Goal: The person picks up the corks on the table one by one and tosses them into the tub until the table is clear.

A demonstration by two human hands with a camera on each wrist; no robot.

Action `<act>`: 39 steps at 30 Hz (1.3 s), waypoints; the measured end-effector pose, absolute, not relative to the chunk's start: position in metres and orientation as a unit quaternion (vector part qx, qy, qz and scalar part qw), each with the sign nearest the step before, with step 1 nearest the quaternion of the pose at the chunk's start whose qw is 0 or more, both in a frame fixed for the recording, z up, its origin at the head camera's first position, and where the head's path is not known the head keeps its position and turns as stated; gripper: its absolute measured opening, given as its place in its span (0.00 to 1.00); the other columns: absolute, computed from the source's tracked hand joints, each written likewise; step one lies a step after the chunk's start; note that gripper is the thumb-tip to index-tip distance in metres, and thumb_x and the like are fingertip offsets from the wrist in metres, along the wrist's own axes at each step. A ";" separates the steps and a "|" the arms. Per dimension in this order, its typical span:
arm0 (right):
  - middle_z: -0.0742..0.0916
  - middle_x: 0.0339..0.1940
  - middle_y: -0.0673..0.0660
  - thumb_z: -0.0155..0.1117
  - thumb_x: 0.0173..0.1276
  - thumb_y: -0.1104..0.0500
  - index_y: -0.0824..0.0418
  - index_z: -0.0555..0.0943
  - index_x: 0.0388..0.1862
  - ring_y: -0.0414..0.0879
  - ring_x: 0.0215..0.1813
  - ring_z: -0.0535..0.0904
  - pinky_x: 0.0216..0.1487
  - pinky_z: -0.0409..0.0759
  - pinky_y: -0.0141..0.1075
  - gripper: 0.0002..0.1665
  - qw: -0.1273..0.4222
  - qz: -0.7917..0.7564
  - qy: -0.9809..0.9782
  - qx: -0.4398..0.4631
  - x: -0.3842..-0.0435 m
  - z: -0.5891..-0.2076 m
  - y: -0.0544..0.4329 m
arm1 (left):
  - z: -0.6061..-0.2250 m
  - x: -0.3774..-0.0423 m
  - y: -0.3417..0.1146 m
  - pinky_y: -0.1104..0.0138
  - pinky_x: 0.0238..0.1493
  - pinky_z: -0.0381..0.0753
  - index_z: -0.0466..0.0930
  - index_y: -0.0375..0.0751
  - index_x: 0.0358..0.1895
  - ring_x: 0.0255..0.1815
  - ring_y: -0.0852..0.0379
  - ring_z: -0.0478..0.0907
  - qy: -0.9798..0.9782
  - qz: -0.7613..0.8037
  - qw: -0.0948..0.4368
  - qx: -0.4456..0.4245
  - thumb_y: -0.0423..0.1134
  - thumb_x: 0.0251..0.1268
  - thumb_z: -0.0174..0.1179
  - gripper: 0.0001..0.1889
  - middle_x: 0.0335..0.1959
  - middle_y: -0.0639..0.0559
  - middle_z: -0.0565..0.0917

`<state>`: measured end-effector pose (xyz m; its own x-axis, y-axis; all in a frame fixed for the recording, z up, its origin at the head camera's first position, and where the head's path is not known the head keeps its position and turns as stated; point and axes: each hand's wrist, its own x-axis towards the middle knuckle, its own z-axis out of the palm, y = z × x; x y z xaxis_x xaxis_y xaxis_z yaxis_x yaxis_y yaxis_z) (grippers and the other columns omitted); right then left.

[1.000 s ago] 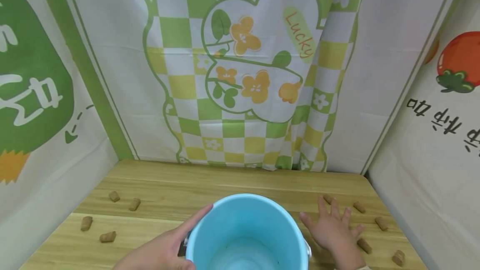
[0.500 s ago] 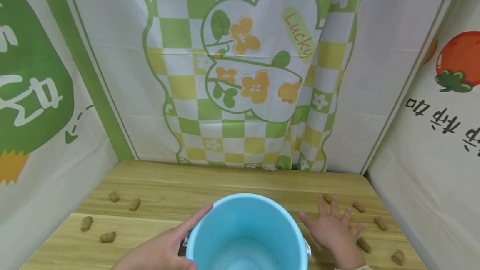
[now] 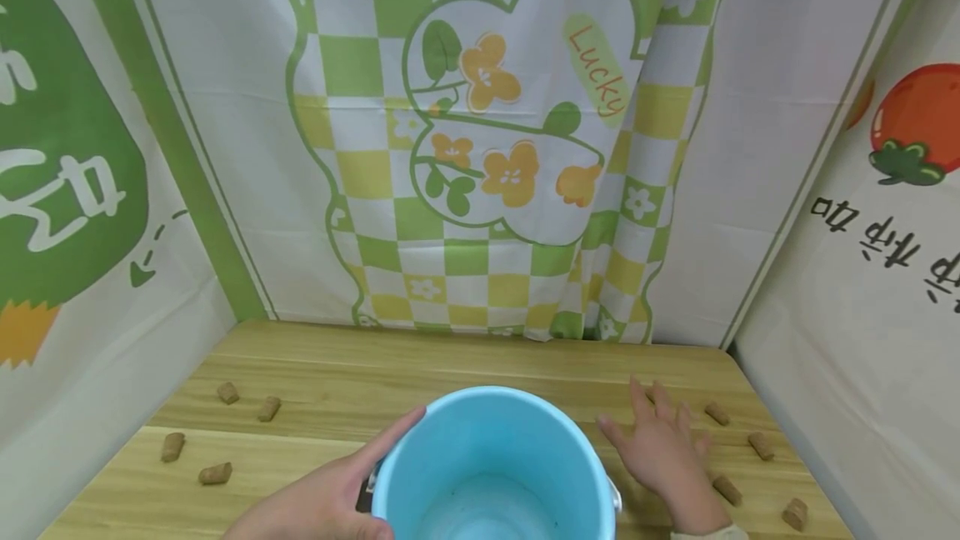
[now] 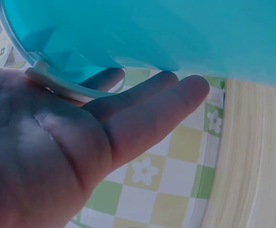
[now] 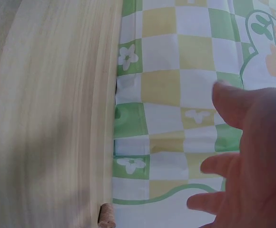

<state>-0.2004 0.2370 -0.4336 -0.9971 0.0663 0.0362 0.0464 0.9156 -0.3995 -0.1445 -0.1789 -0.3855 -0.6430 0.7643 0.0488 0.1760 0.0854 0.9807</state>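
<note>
A light blue bucket (image 3: pixel 510 432) stands at the table's front middle, its mouth facing up and no objects showing inside. My left hand (image 3: pixel 322 494) holds its left side, thumb at the rim and index finger along the outer edge. In the left wrist view, the other fingers (image 4: pixel 152 118) stretch against the bucket wall beside the white handle (image 4: pixel 62 85). To the right of the bucket, my right hand (image 3: pixel 663 452) is over the tabletop with fingers spread and nothing held. Corks lie around it, such as one cork (image 3: pixel 726 490) beside the wrist and another cork (image 3: pixel 717 413) to the right.
Several more corks lie on the wooden table (image 3: pixel 360 382), including one cork (image 3: pixel 216 473) on the left and one cork (image 3: pixel 795 513) near the right edge. A checked curtain (image 3: pixel 465 265) hangs behind the table. Printed fabric walls stand on both sides.
My right hand has shifted slightly away from me, its fingertips now covering more of the far cork. The bucket and my left hand have stayed put.
</note>
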 end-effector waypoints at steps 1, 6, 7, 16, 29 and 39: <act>0.48 0.77 0.75 0.35 0.67 0.19 0.60 0.48 0.82 0.83 0.71 0.38 0.55 0.33 0.81 0.60 0.029 0.205 -0.978 -0.026 -0.202 -0.433 0.238 | -0.385 -0.145 -0.179 0.59 0.52 0.78 0.34 0.57 0.82 0.63 0.38 0.69 0.693 0.584 0.251 0.340 0.53 0.65 0.67 0.54 0.75 0.32 0.51; 0.49 0.77 0.77 0.33 0.74 0.26 0.60 0.46 0.82 0.82 0.71 0.42 0.58 0.36 0.79 0.52 0.051 0.216 -0.975 -0.008 -0.206 -0.430 0.245 | -0.385 -0.145 -0.179 0.59 0.53 0.78 0.34 0.59 0.82 0.63 0.39 0.69 0.694 0.582 0.255 0.340 0.53 0.65 0.67 0.54 0.75 0.32 0.52; 0.50 0.76 0.78 0.33 0.76 0.28 0.61 0.46 0.82 0.82 0.71 0.44 0.60 0.39 0.78 0.50 0.061 0.219 -0.974 0.002 -0.206 -0.429 0.246 | -0.385 -0.145 -0.179 0.59 0.53 0.78 0.33 0.58 0.82 0.64 0.39 0.69 0.694 0.581 0.255 0.340 0.52 0.66 0.67 0.54 0.75 0.32 0.52; 0.56 0.73 0.81 0.32 0.85 0.47 0.66 0.44 0.81 0.77 0.71 0.53 0.65 0.54 0.69 0.37 0.139 0.300 -0.940 0.084 -0.208 -0.423 0.266 | -0.384 -0.145 -0.180 0.60 0.53 0.77 0.35 0.58 0.82 0.62 0.45 0.71 0.712 0.561 0.232 0.354 0.51 0.66 0.67 0.53 0.74 0.31 0.53; 0.71 0.66 0.77 0.26 0.85 0.48 0.63 0.44 0.82 0.78 0.62 0.67 0.59 0.64 0.69 0.34 0.148 0.302 -0.940 0.061 -0.204 -0.418 0.290 | -0.383 -0.144 -0.180 0.61 0.52 0.78 0.36 0.64 0.81 0.62 0.45 0.71 0.717 0.558 0.236 0.344 0.49 0.65 0.69 0.53 0.74 0.30 0.52; 0.63 0.75 0.73 0.18 0.83 0.43 0.54 0.47 0.83 0.76 0.67 0.62 0.58 0.60 0.72 0.35 0.101 0.406 -0.908 0.037 -0.202 -0.409 0.321 | -0.381 -0.144 -0.180 0.62 0.53 0.77 0.36 0.59 0.82 0.61 0.49 0.72 0.727 0.547 0.223 0.350 0.45 0.65 0.69 0.53 0.73 0.30 0.54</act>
<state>-0.2025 0.3207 -0.4086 -0.9767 0.0148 0.2141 -0.1497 0.6677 -0.7293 -0.1439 -0.1802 -0.3810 -0.6559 0.7526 0.0586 0.2656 0.1574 0.9511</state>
